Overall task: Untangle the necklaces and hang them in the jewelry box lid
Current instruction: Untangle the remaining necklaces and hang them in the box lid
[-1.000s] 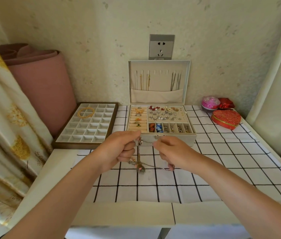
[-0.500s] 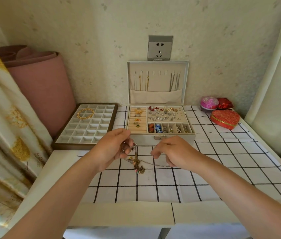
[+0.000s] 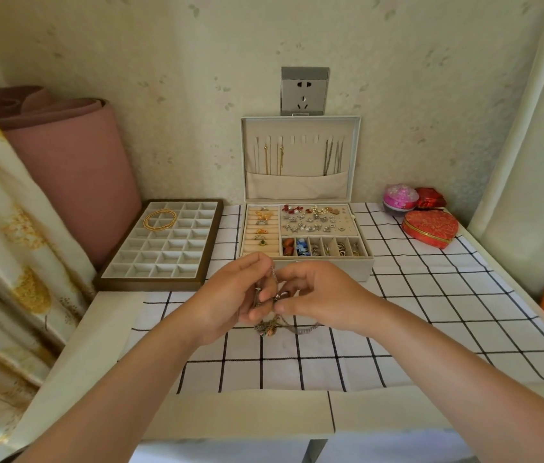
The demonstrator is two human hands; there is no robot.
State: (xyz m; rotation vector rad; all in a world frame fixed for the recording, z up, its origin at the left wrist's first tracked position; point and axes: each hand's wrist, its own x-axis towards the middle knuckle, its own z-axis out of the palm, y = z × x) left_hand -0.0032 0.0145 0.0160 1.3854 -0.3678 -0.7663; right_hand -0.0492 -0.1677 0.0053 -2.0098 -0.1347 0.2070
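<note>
Left hand [image 3: 230,295] and right hand [image 3: 324,295] both have curled fingers pinching the tangled necklaces [image 3: 272,325] just near of the jewelry box, clump dangling onto the cloth [image 3: 297,365]. Risk: tugging apart tightens the knot or snaps a thin chain. Lid [image 3: 300,158] stands upright beyond, middle hooks free.

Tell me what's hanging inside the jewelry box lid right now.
Inside the lid, two gold chains hang at the left and several darker chains at the right; the middle hooks are bare. The fabric pocket covers every chain's lower end, hiding whatever hangs there.
</note>
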